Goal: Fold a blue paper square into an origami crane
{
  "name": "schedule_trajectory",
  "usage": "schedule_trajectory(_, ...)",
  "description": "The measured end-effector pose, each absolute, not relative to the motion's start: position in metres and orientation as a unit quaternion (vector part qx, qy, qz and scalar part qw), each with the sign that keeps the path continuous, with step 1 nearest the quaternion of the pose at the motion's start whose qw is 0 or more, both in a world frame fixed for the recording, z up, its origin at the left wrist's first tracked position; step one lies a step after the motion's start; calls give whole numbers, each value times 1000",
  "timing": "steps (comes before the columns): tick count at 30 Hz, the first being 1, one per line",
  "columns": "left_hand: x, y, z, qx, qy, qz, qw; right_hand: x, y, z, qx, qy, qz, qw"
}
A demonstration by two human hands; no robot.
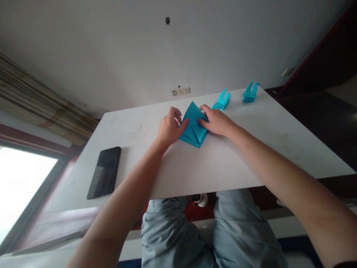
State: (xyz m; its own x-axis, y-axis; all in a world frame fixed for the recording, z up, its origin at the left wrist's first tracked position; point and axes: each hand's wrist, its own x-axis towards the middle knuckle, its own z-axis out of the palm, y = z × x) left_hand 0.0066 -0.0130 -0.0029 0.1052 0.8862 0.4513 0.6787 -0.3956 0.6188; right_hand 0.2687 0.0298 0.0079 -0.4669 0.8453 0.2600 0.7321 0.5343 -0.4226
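A blue sheet of origami paper (194, 126), folded into a diamond with creased flaps, lies at the middle of the white table. My left hand (170, 126) grips its left corner, thumb on top and fingers curled at the edge. On the opposite side, my right hand (216, 120) pinches the right edge, its thumb resting on the paper's face and its fingers partly behind it. Just beyond my right hand stands a folded blue paper crane (222, 100). Another blue paper crane (250, 93) is farther right, near the table's back corner.
A black smartphone (104, 172) lies on the left side of the white table (200, 171). Behind the table rises a wall with power sockets (180, 91). A curtain (47, 100) and a bright window (21, 186) are on the left. My legs are under the front edge.
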Motion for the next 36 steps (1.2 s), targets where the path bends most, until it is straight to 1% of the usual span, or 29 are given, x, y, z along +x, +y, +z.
schedule_trajectory(4, 6, -14, 3, 748, 498, 414, 143, 266, 27, 11, -483, -844, 125, 196)
schedule_trajectory(9, 4, -14, 2, 773, 444, 426, 155, 265, 25, 14, -483, -848, 116, 185)
schedule_trajectory(12, 3, -14, 2, 794, 412, 415, 167, 264, 25, 13, -477, -854, 109, 177)
schedule_trajectory(15, 0, -14, 5, 808, 414, 388, 157, 264, 27, 10, -473, -857, 109, 173)
schedule_trajectory(18, -5, -12, 7, 823, 428, 342, 152, 265, 29, 5, -457, -857, 133, 200)
schedule_trajectory(21, -10, -10, 4, 830, 439, 300, 169, 268, 30, 2, -440, -851, 161, 238)
schedule_trajectory(23, -12, -8, 1, 833, 437, 290, 177, 270, 29, 3, -438, -847, 172, 249)
schedule_trajectory(27, -12, -6, -5, 841, 434, 280, 162, 272, 28, 11, -435, -838, 189, 270)
schedule_trajectory(30, -11, -6, -6, 838, 441, 280, 158, 274, 31, 17, -396, -850, 191, 291)
schedule_trajectory(33, -11, -8, -4, 834, 453, 278, 148, 276, 35, 15, -360, -866, 189, 292)
schedule_trajectory(36, -11, -9, -2, 834, 461, 276, 125, 279, 39, 10, -352, -875, 196, 270)
